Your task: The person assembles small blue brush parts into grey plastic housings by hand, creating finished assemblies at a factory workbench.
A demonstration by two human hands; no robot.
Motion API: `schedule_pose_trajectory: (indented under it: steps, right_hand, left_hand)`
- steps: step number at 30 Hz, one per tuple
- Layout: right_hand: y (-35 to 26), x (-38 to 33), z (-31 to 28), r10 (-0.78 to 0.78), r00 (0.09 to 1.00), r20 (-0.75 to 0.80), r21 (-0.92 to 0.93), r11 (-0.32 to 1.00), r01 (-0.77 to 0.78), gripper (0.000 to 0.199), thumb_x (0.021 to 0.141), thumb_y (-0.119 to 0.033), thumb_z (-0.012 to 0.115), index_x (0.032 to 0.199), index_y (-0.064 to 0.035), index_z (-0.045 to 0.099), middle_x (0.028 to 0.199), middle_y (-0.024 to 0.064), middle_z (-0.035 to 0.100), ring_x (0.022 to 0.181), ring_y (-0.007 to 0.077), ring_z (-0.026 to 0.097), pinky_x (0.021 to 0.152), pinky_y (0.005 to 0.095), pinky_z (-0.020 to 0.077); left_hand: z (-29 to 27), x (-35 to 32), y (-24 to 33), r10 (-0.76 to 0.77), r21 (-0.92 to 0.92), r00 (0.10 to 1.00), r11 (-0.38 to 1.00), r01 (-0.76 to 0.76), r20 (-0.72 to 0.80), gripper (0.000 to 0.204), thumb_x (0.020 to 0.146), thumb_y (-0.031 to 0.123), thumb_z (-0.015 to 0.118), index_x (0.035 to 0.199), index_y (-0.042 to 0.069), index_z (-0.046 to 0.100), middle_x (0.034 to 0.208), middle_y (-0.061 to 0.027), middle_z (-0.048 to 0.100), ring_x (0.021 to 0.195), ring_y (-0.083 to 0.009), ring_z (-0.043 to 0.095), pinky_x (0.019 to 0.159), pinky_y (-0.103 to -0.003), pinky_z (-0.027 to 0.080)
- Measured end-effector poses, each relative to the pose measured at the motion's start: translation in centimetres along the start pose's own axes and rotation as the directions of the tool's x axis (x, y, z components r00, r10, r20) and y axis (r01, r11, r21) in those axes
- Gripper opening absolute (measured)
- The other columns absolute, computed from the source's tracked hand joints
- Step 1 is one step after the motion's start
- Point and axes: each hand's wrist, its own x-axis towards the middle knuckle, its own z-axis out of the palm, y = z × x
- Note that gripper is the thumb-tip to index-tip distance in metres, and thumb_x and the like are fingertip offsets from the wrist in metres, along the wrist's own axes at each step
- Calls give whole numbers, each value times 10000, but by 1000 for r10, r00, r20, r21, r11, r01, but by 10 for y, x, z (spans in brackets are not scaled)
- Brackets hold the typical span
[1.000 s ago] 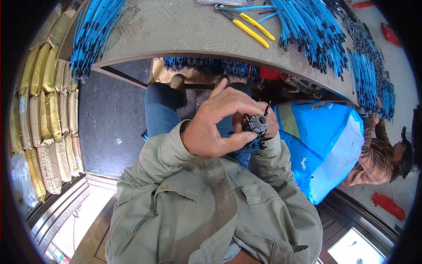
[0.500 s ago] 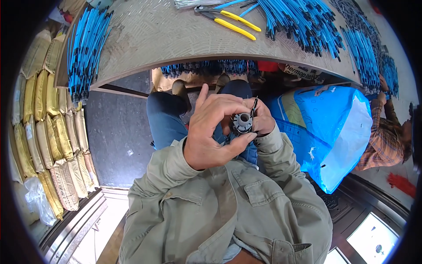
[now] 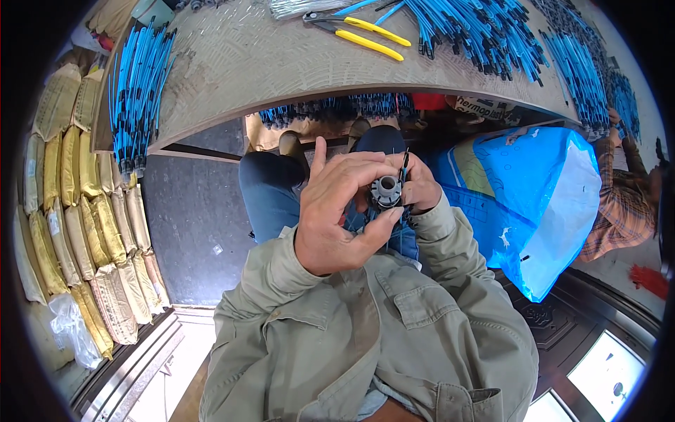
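In front of my chest, my left hand (image 3: 341, 204) curls around a grey round slotted part with a hollow middle (image 3: 386, 190). Its thumb and bent fingers close on the part, while one finger sticks up. Against the part's right side, my right hand (image 3: 420, 184) is closed, pinching a thin dark stick-like piece (image 3: 404, 167) that stands nearly upright. Fingers hide the lower end of that piece and much of the round part. Bits of blue and black show just below, between my hands.
On the table (image 3: 232, 77) ahead lie yellow-handled pliers (image 3: 365, 35), a left bundle of blue tubes with black ends (image 3: 137, 98) and a larger bundle (image 3: 485, 35). A blue bag (image 3: 524, 204) stands at right, near another person (image 3: 622, 204). Stacked sacks (image 3: 84, 225) line the left.
The whole view has shifted slightly. My hands keep nearly the same hold on the grey slotted part and the thin dark piece.
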Motion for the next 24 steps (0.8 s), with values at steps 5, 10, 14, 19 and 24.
schedule_pose_trajectory:
  steps: [5,10,14,19,24]
  right_hand:
    - [1,1,6,-32,996,-78,17,999,34,527,609,-320,716,942,65,577,845,126,619,742,172,599,647,270,467]
    - [1,2,5,-61,995,-84,-17,998,60,529,611,-311,718,948,70,573,843,132,618,744,174,599,654,274,467]
    - [-2,2,8,-26,996,-89,-9,1000,26,496,616,-293,724,939,53,577,872,110,611,785,155,579,703,264,442]
    - [-14,-2,8,-47,999,5,-53,997,47,334,637,-227,737,816,-3,566,925,69,592,860,113,530,785,250,393]
    - [-46,7,30,-303,947,108,-262,910,321,245,675,-102,726,708,-24,496,941,110,579,865,131,517,778,266,389]
  left_hand:
    - [-1,1,1,-8,-10,1000,1000,8,25,366,636,134,698,972,50,578,974,-116,596,962,-265,564,1006,-557,112]
    - [-3,2,1,-1,4,999,1000,1,49,338,667,136,686,976,50,579,977,-111,597,963,-264,564,1011,-551,107]
    - [-7,4,1,5,-12,997,1000,-4,75,325,686,149,680,980,56,579,971,-105,599,966,-263,563,1018,-539,89]
    - [-19,11,-3,48,-119,979,993,-25,196,319,692,181,686,974,66,591,1000,-111,587,1053,-271,511,1022,-524,61]
    - [-40,40,3,275,-63,924,961,-268,267,343,738,231,659,1001,23,590,1102,-148,547,1168,-279,409,1021,-453,150]
